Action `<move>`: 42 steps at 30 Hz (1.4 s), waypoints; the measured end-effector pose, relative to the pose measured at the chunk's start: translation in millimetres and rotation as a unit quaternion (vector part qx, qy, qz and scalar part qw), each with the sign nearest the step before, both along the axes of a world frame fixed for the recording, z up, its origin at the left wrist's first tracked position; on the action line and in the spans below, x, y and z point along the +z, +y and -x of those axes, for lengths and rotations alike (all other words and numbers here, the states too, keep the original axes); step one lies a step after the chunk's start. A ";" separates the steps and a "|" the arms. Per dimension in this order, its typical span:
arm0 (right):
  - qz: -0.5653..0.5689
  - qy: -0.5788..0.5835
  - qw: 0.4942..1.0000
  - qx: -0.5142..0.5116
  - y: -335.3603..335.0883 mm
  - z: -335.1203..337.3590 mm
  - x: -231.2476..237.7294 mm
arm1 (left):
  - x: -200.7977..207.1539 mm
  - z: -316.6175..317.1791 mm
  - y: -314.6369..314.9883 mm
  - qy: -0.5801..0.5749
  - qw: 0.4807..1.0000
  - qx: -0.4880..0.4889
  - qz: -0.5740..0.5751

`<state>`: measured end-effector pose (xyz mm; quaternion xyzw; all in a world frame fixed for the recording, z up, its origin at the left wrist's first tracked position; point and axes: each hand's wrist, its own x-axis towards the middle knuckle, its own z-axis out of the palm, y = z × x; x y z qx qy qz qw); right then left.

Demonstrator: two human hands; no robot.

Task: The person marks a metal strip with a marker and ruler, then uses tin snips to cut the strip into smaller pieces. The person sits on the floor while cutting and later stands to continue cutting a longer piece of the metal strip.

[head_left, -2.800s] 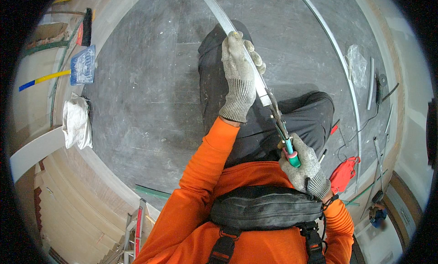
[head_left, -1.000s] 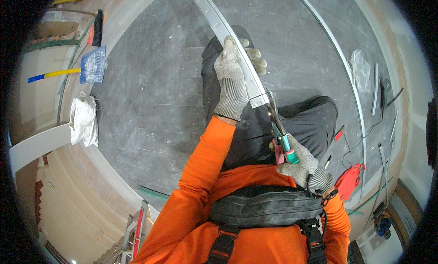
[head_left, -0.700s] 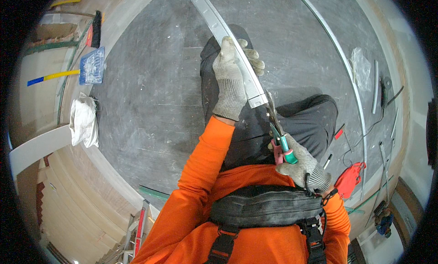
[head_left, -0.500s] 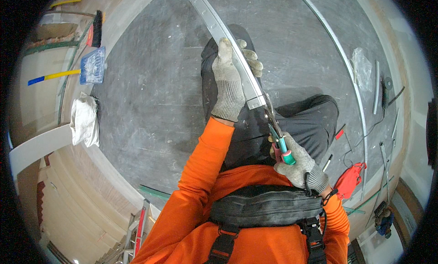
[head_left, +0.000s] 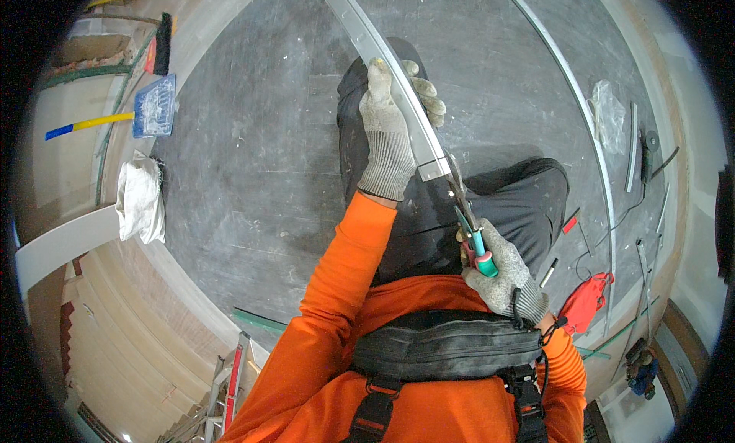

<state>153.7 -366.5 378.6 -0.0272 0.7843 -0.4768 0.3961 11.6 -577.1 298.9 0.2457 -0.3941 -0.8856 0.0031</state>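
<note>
1. Under my left hand (head_left: 388,133) fingers, wrapped tight, the metal strip (head_left: 383,60) has slid a little further up.
2. Right hand (head_left: 499,271) fingers squeeze the snips (head_left: 468,228), blades now biting the strip's end, so cutting goes on.

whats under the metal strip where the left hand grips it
Under the metal strip, the left hand wraps it, fingertips showing past its right edge. Below lie the dark trouser leg and grey floor. The palm and the strip's underside are hidden.
</note>
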 end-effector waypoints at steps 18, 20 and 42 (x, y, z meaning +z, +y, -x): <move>0.139 -0.169 0.974 -0.055 3.5 -0.3 -4.6 | -3.3 0.8 -3.1 0.020 0.997 -0.003 -0.072; 0.176 -0.234 0.953 -0.075 0.6 6.6 6.1 | -6.3 0.5 -7.0 0.063 0.988 -0.017 -0.137; -0.006 -0.056 0.995 0.077 9.2 15.1 11.5 | 2.5 -0.9 -4.0 0.009 1.000 -0.006 -0.010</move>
